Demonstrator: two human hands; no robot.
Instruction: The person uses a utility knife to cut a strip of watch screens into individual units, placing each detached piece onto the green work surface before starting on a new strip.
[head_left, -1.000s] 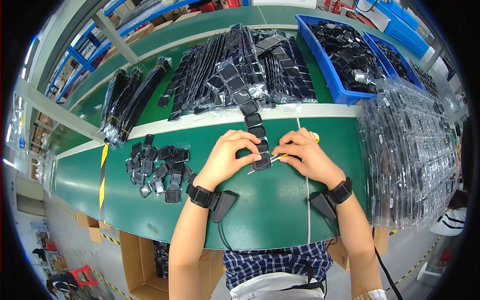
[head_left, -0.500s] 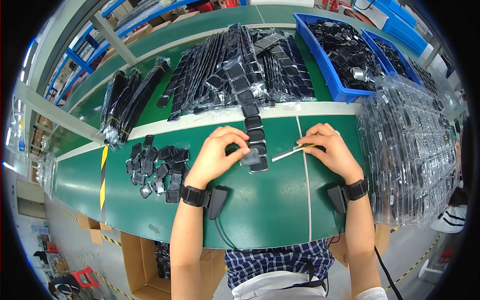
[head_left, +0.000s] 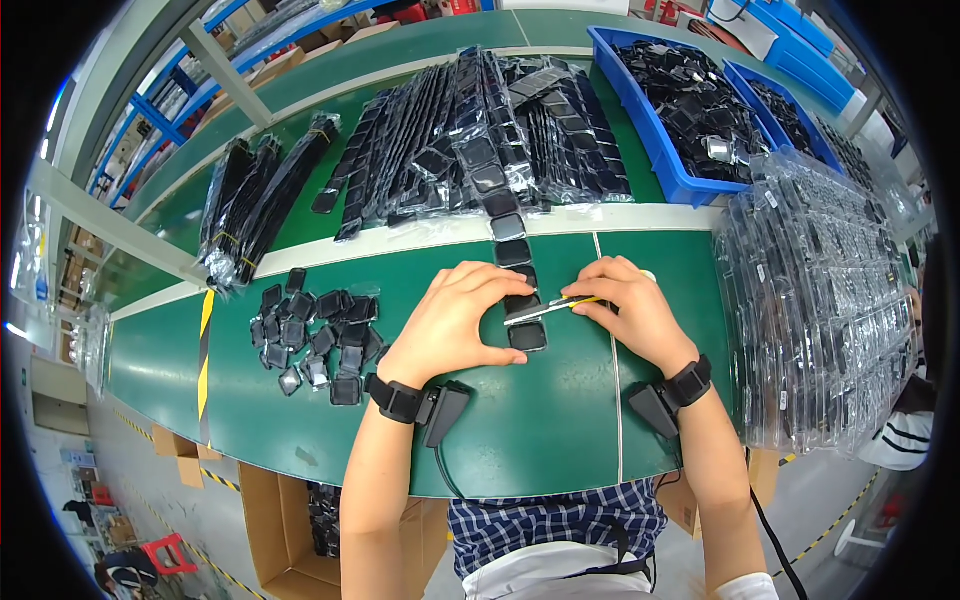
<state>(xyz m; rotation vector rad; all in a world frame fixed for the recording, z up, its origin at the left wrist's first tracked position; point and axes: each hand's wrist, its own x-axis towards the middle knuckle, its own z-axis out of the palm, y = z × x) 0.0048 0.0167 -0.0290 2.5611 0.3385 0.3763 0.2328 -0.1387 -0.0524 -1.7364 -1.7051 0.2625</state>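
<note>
A strip of black square pieces in clear film (head_left: 512, 251) runs toward me over the green table. My left hand (head_left: 455, 318) is spread at its near end, index finger by an upper square and thumb at the left edge of the last square (head_left: 528, 337). In my right hand (head_left: 630, 305) is a slim craft knife (head_left: 545, 309) with a yellow part, pinched between thumb and fingers. Its silver blade lies across the strip just above the last square. To the left of my left hand lies a pile of loose wrapped squares (head_left: 323, 338).
Stacked strips (head_left: 410, 150) cover the back of the table, with banded bundles (head_left: 285, 195) to their left. Blue bins (head_left: 665, 160) of black pieces stand at the back right. A tall stack of clear plastic trays (head_left: 820, 310) borders the right side; a cardboard box (head_left: 275, 530) sits below.
My left hand has gone from pinching a square to spreading beside the strip; that square no longer shows between its fingers. My right hand has brought the knife left, onto the strip.
</note>
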